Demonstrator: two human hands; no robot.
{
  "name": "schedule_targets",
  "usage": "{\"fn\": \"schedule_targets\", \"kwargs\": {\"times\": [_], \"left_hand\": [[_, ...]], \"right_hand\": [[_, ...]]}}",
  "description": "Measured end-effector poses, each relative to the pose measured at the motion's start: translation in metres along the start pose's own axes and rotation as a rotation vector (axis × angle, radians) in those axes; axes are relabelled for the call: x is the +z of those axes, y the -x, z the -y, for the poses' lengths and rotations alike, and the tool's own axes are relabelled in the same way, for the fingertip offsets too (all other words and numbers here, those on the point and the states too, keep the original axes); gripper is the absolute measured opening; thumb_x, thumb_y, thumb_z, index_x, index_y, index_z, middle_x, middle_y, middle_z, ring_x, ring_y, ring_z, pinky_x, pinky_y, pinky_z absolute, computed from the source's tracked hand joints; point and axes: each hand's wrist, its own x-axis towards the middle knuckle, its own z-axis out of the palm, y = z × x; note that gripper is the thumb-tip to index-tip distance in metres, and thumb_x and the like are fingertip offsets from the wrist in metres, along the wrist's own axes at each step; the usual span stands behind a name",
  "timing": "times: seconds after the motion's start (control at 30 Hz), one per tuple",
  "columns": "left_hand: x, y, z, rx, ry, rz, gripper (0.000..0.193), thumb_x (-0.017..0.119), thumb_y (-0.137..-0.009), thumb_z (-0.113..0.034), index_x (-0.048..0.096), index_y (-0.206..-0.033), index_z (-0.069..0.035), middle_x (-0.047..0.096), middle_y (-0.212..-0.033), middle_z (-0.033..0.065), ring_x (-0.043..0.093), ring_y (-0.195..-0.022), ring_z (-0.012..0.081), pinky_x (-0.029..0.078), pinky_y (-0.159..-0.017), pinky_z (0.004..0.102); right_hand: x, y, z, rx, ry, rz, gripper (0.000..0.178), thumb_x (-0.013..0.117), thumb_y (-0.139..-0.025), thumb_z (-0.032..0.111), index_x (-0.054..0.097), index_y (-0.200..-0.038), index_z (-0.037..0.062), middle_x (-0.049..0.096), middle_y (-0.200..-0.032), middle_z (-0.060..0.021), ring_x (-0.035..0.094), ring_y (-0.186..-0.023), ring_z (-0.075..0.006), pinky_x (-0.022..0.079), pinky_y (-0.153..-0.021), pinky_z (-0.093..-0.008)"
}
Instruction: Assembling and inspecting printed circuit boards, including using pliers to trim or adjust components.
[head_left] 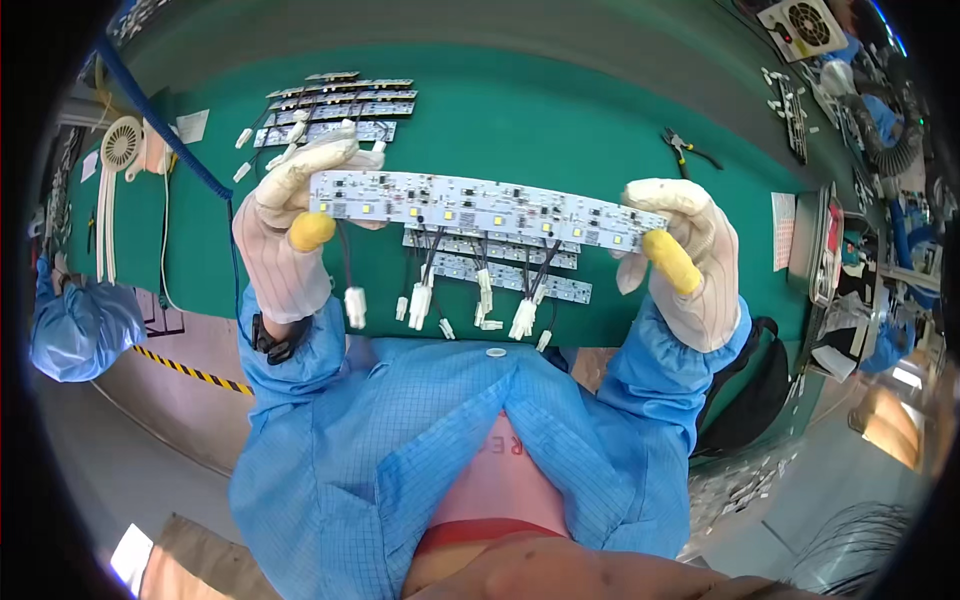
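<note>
Between my two gloved hands a long white LED circuit board (470, 205) is held up level above the bench, its small yellow LEDs and dark parts facing me. My left hand (300, 205) grips its left end, the yellow-tipped thumb in front and the fingers behind. At the right end my right hand (682, 245) pinches it the same way. Dark wires with white plug connectors (421, 303) hang below the board. Behind and beneath it, more LED boards (510, 276) lie on the green mat, partly hidden by the held one.
Several LED boards (340, 108) lie stacked at the far left on the green mat (560, 120). Pliers (688, 150) rest at the far right. A small fan (123, 145) stands at the left, near a blue coiled cable (165, 125). Another person's blue sleeve (88, 325) shows there.
</note>
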Motion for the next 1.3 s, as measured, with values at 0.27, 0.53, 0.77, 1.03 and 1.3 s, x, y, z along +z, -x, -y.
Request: {"fn": "schedule_targets", "kwargs": {"times": [0.27,0.53,0.77,1.03,1.3], "left_hand": [[0.005,-0.001,0.019,0.172,-0.085,-0.048,0.043,0.067,-0.084,-0.025,0.058,-0.115,0.004,0.065,-0.106,0.0188,0.065,-0.089,0.0225,0.053,-0.077,0.0319],[0.008,-0.001,0.017,0.109,-0.035,-0.074,0.051,0.071,-0.081,-0.031,0.057,-0.116,0.004,0.065,-0.103,0.0198,0.065,-0.087,0.023,0.055,-0.067,0.0304],[0.008,0.001,0.014,0.109,-0.005,-0.071,0.044,0.069,-0.082,-0.025,0.058,-0.115,0.003,0.065,-0.103,0.0198,0.065,-0.092,0.0254,0.055,-0.073,0.0331],[0.003,0.004,0.018,0.195,-0.022,-0.045,0.037,0.068,-0.083,-0.021,0.059,-0.112,0.001,0.065,-0.104,0.0197,0.064,-0.098,0.0268,0.055,-0.079,0.0356],[0.016,0.001,0.007,0.142,0.078,0.033,0.045,0.069,-0.083,-0.024,0.056,-0.118,0.0,0.065,-0.095,0.0165,0.064,-0.082,0.0203,0.055,-0.068,0.0299]], "right_hand": [[-0.007,0.003,0.003,-0.038,0.032,0.013,0.038,0.067,-0.084,0.017,0.053,-0.112,-0.0039,0.062,-0.082,-0.0127,0.058,-0.056,-0.0138,0.047,-0.052,-0.0235],[-0.01,0.002,0.004,-0.006,0.106,0.06,0.032,0.066,-0.084,0.014,0.057,-0.11,-0.0011,0.064,-0.083,-0.0093,0.061,-0.06,-0.0113,0.048,-0.06,-0.0238],[-0.013,0.004,0.005,0.024,0.09,0.088,0.037,0.07,-0.083,0.013,0.053,-0.112,-0.003,0.062,-0.087,-0.0092,0.06,-0.061,-0.0125,0.048,-0.058,-0.0237],[-0.013,0.006,0.002,-0.044,0.107,0.097,0.036,0.069,-0.083,0.013,0.054,-0.112,-0.0023,0.063,-0.088,-0.0103,0.06,-0.062,-0.0142,0.049,-0.057,-0.0242],[-0.007,-0.002,-0.003,-0.054,0.039,0.066,0.034,0.064,-0.088,0.017,0.053,-0.113,-0.0031,0.062,-0.091,-0.0114,0.061,-0.066,-0.0152,0.049,-0.059,-0.0245]]}}
